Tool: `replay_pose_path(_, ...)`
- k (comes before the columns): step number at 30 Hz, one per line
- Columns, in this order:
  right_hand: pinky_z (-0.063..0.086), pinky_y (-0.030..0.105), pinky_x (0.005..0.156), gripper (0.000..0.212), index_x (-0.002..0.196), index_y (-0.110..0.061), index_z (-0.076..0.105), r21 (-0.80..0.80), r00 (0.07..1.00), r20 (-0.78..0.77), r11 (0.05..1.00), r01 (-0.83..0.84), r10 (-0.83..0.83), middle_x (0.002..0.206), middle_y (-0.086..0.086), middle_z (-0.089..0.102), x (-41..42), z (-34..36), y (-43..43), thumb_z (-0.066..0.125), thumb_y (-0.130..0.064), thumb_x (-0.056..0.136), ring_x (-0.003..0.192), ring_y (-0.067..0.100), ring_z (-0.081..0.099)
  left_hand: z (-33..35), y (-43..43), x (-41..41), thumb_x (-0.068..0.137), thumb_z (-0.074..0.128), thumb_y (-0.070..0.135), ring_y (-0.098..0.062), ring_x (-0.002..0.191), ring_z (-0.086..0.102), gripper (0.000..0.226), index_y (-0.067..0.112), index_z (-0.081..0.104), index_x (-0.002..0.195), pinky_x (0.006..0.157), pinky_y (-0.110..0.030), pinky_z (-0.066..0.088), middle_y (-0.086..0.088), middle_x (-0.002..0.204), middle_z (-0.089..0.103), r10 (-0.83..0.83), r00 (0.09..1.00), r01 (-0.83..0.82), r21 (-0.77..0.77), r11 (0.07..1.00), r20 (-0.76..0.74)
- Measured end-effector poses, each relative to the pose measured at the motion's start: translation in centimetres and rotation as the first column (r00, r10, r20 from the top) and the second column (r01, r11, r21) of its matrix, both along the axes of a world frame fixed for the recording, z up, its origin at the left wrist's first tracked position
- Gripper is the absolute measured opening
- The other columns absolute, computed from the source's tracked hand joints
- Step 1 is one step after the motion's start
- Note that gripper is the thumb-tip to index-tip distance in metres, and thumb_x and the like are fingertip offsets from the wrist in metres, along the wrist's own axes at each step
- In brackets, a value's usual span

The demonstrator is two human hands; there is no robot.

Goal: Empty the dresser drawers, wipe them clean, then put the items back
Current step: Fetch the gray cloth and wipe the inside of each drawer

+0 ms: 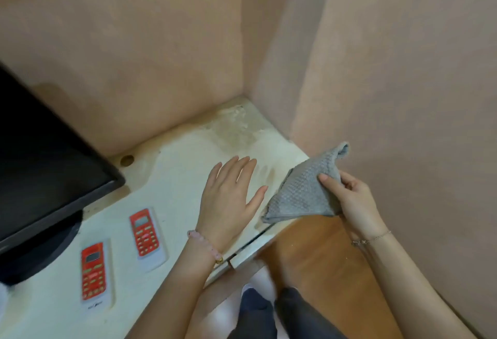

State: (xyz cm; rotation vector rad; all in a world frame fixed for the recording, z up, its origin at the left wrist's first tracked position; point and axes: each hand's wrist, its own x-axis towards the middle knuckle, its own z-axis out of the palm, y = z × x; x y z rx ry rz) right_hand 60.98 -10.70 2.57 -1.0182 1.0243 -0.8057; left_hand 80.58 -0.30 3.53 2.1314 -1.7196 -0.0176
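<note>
With right hand (355,204) pinches grey cloth (301,193), lifted at right edge of desk (174,177); spreads left hand (228,198) over desk, fingers straight, holding nothing. Probably wiping step; no drawer visible. Needs next to press cloth flat inside a drawer.

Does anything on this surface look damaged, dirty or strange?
Yes. The far corner of the pale top, where the two walls meet, carries a grey-brown blotchy patch, unlike the rest. The right hand holds a grey cloth near it; the left hand is open.
</note>
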Motion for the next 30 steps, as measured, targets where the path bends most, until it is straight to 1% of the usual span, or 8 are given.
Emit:
replay_pose_path(3, 0.057, 0.024, 0.071, 0.016, 0.101, -0.012, 0.069, -0.013, 0.988, 0.009, 0.988, 0.154, -0.154, 0.097, 0.007, 0.073, -4.2, 0.2, 1.4, 0.063, -0.014, 0.086, 0.091, 0.02, 0.069, 0.5, -0.9, -2.9, 0.09, 0.043, 0.043, -0.026, 0.123, 0.05, 0.05, 0.009, 0.055, 0.126, 0.106, -0.043, 0.034, -0.007, 0.128, 0.058, -0.111, 0.994, 0.111, -0.028, 0.993, 0.012)
replay_pose_path(6, 0.055, 0.021, 0.067, 0.017, 0.102, -0.011, 0.069, -0.056, 0.96, 0.002, 0.958, 0.281, -0.281, 0.093, 0.004, 0.074, -8.5, 0.7, 2.9, 0.062, -0.013, 0.087, 0.088, 0.018, 0.07, 0.8, -1.4, -6.3, 0.09, 0.048, 0.04, -0.026, 0.123, 0.05, 0.047, 0.009, 0.056, 0.125, 0.105, -0.042, 0.035, -0.006, 0.126, 0.059, -0.229, 0.973, 0.229, -0.047, 0.972, 0.004)
replay_pose_path(10, 0.055, 0.028, 0.074, 0.014, 0.098, -0.017, 0.07, -0.076, 0.904, 0.03, 0.9, 0.428, -0.427, 0.097, 0.005, 0.073, -14.5, 0.9, 6.0, 0.063, -0.014, 0.087, 0.092, 0.019, 0.069, 1.2, -1.5, -11.3, 0.09, 0.045, 0.04, -0.025, 0.119, 0.052, 0.045, 0.01, 0.056, 0.122, 0.104, -0.039, 0.034, -0.004, 0.122, 0.061, -0.375, 0.927, 0.375, -0.051, 0.926, 0.017)
replay_pose_path(13, 0.056, 0.026, 0.074, 0.013, 0.097, -0.018, 0.07, -0.082, 0.847, 0.037, 0.843, 0.532, -0.531, 0.097, 0.005, 0.073, -19.6, 1.1, 9.7, 0.063, -0.015, 0.086, 0.093, 0.02, 0.069, 1.8, -0.7, -16.1, 0.091, 0.047, 0.039, -0.023, 0.117, 0.053, 0.045, 0.01, 0.056, 0.123, 0.104, -0.036, 0.033, -0.003, 0.121, 0.061, -0.478, 0.878, 0.478, -0.077, 0.875, 0.012)
replay_pose_path(16, 0.057, 0.027, 0.075, 0.014, 0.098, -0.018, 0.07, -0.099, 0.779, 0.033, 0.774, 0.626, -0.626, 0.097, 0.004, 0.073, -24.8, 1.2, 14.2, 0.063, -0.016, 0.086, 0.094, 0.02, 0.069, 2.4, 0.8, -21.5, 0.091, 0.051, 0.037, -0.022, 0.115, 0.055, 0.043, 0.009, 0.056, 0.124, 0.101, -0.036, 0.036, -0.004, 0.12, 0.062, -0.589, 0.808, 0.588, -0.107, 0.801, 0.033)
replay_pose_path(23, 0.055, 0.027, 0.074, 0.011, 0.094, -0.018, 0.07, -0.156, 0.609, -0.03, 0.606, 0.78, -0.792, 0.093, 0.005, 0.073, -34.5, 1.4, 25.2, 0.062, -0.015, 0.087, 0.09, 0.019, 0.069, 3.0, 5.8, -33.2, 0.091, 0.04, 0.04, -0.021, 0.106, 0.06, 0.048, 0.008, 0.058, 0.121, 0.095, -0.034, 0.042, -0.004, 0.112, 0.066, -0.769, 0.639, 0.76, -0.178, 0.625, 0.027)
replay_pose_path(27, 0.056, 0.022, 0.067, 0.011, 0.095, -0.02, 0.069, -0.172, 0.474, -0.039, 0.473, 0.864, -0.88, 0.092, 0.003, 0.074, -39.2, 1.5, 30.7, 0.062, -0.017, 0.087, 0.088, 0.018, 0.07, 2.3, 8.0, -39.5, 0.091, 0.044, 0.04, -0.021, 0.104, 0.061, 0.046, 0.008, 0.058, 0.121, 0.093, -0.034, 0.043, -0.005, 0.111, 0.067, -0.857, 0.514, 0.847, -0.178, 0.501, 0.036)
replay_pose_path(30, 0.056, 0.023, 0.068, 0.013, 0.097, -0.019, 0.07, -0.167, 0.35, -0.026, 0.349, 0.922, -0.936, 0.094, 0.003, 0.074, -42.2, 1.5, 34.4, 0.063, -0.017, 0.087, 0.088, 0.018, 0.07, 1.7, 8.9, -44.1, 0.091, 0.05, 0.038, -0.021, 0.108, 0.059, 0.044, 0.01, 0.054, 0.125, 0.095, -0.035, 0.042, -0.005, 0.115, 0.065, -0.915, 0.4, 0.91, -0.142, 0.39, 0.047)
